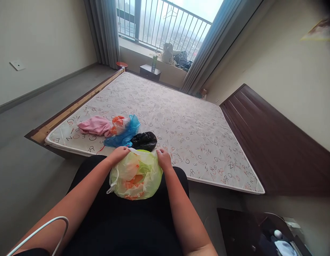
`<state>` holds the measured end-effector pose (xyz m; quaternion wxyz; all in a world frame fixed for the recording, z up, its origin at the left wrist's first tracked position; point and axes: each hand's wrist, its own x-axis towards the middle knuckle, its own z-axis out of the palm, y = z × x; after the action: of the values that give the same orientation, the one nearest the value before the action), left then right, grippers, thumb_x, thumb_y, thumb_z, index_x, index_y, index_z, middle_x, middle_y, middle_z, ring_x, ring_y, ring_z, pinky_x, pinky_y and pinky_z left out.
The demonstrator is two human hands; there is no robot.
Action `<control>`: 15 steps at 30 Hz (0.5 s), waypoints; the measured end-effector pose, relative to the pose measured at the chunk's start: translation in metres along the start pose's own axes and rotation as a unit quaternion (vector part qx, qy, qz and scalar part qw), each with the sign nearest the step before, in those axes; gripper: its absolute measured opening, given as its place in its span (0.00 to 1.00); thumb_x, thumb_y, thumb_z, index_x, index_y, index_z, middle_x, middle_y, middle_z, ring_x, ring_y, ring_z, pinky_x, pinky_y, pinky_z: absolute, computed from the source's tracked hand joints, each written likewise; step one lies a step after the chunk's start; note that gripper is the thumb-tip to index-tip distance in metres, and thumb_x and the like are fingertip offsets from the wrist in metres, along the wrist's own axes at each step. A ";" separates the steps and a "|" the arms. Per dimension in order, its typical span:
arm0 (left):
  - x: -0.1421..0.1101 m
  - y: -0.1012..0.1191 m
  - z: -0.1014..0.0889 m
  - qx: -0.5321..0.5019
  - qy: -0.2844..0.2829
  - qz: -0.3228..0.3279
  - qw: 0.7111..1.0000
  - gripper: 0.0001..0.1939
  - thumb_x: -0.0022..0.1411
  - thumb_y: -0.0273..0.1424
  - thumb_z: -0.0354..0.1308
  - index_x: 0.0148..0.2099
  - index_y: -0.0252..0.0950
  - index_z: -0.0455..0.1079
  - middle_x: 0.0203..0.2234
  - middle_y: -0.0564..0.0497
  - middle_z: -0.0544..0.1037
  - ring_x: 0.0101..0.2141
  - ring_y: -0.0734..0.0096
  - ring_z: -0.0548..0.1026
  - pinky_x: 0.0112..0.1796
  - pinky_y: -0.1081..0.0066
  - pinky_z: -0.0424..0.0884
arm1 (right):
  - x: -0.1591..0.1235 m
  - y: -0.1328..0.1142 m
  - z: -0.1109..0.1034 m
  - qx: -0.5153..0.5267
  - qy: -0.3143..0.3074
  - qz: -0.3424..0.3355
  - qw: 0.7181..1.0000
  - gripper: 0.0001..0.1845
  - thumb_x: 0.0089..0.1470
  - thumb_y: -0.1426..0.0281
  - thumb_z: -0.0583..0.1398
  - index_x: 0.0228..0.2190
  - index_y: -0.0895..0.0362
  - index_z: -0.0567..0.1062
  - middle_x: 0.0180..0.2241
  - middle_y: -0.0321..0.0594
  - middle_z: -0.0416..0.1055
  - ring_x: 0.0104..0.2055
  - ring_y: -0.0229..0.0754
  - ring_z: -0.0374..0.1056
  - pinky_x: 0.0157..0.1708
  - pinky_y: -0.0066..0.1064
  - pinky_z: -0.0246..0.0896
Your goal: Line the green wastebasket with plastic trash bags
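Observation:
A green plastic bag (pixel 135 176) stuffed with white and orange bags hangs in front of my body at the near edge of the mattress (pixel 181 121). My left hand (pixel 119 153) is closed on the bag's top edge at the left. At the right, my right hand (pixel 163 159) pinches the same edge. Just beyond my hands a black bag (pixel 144 140) lies on the mattress, with a blue bag (pixel 124 133), an orange-and-white bag (pixel 119 123) and a pink bag (pixel 95 125) to its left.
The mattress sits on a wooden frame (pixel 71 108) with a dark headboard (pixel 271 142) on the right. A small dark table (pixel 150 72) and a red stool (pixel 121 65) stand by the window. A dark nightstand (pixel 250 231) is at bottom right.

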<state>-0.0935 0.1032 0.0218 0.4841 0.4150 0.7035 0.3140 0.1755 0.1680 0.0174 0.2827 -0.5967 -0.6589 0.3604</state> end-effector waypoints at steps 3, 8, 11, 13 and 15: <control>-0.001 0.001 -0.001 -0.086 -0.023 -0.067 0.994 0.10 0.49 0.38 0.59 0.28 0.36 0.70 0.21 0.51 0.74 0.22 0.68 0.70 0.23 0.72 0.64 | -0.006 -0.002 0.000 0.025 0.063 0.005 0.998 0.23 0.65 0.53 0.47 0.32 0.55 0.73 0.32 0.40 0.75 0.35 0.43 0.66 0.37 0.31 0.57; -0.003 -0.003 -0.006 -0.199 -0.062 -0.175 0.962 0.12 0.45 0.39 0.59 0.28 0.35 0.71 0.23 0.47 0.77 0.24 0.62 0.74 0.25 0.67 0.70 | -0.005 -0.003 0.000 0.093 0.031 0.015 0.995 0.23 0.61 0.49 0.51 0.32 0.54 0.73 0.32 0.39 0.74 0.36 0.44 0.66 0.39 0.31 0.59; 0.003 -0.019 -0.012 -0.158 -0.072 -0.145 0.974 0.16 0.44 0.43 0.62 0.29 0.35 0.71 0.24 0.48 0.77 0.25 0.63 0.74 0.27 0.68 0.69 | -0.001 0.005 0.000 0.106 -0.044 0.045 0.992 0.20 0.57 0.51 0.56 0.32 0.55 0.74 0.31 0.39 0.75 0.37 0.45 0.68 0.39 0.32 0.61; 0.008 -0.036 -0.016 -0.032 -0.054 -0.108 0.992 0.18 0.45 0.47 0.63 0.27 0.36 0.69 0.21 0.50 0.74 0.23 0.67 0.70 0.24 0.71 0.63 | -0.001 0.013 0.001 0.107 -0.057 0.055 0.991 0.19 0.56 0.52 0.57 0.32 0.55 0.75 0.30 0.39 0.75 0.36 0.45 0.69 0.39 0.33 0.62; 0.011 -0.055 -0.018 0.105 -0.034 -0.081 0.991 0.20 0.47 0.49 0.62 0.22 0.38 0.64 0.17 0.53 0.69 0.21 0.70 0.64 0.23 0.72 0.55 | -0.004 0.020 0.001 0.112 -0.062 0.062 0.990 0.20 0.56 0.52 0.56 0.32 0.55 0.76 0.30 0.40 0.76 0.36 0.46 0.70 0.39 0.34 0.63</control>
<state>-0.1283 0.0874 -0.0230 0.4854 0.4157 0.7468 0.1838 0.1868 0.1641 0.0007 0.2836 -0.5770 -0.5926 0.4851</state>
